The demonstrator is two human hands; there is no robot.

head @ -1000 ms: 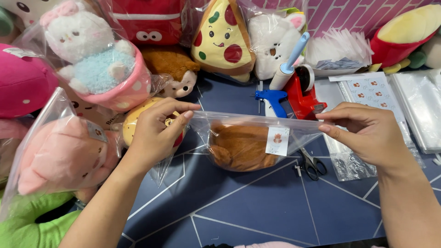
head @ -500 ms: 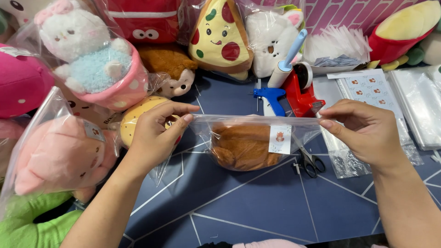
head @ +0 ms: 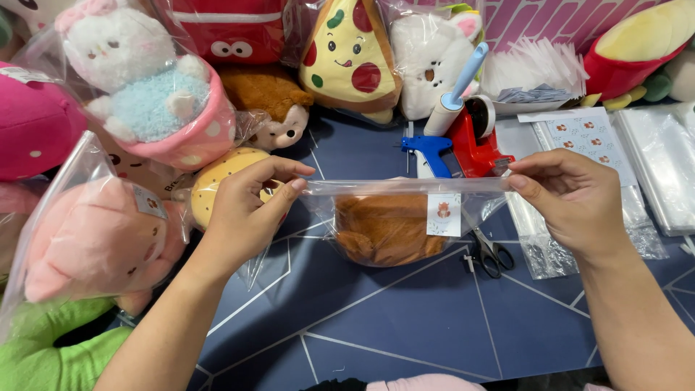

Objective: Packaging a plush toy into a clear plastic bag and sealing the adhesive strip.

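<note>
Head view: left hand (head: 242, 217) and right hand (head: 568, 199) pinching top corners of clear bag (head: 405, 217) over desk (head: 405, 318); brown plush (head: 387, 228) inside looks light, soft; film likely slippery, grip top strip.

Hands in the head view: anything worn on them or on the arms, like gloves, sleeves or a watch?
Nothing shows. The left hand and right hand are bare: no gloves, rings or watch. Both forearms are uncovered to the picture's edge, with no sleeve in view.
</note>
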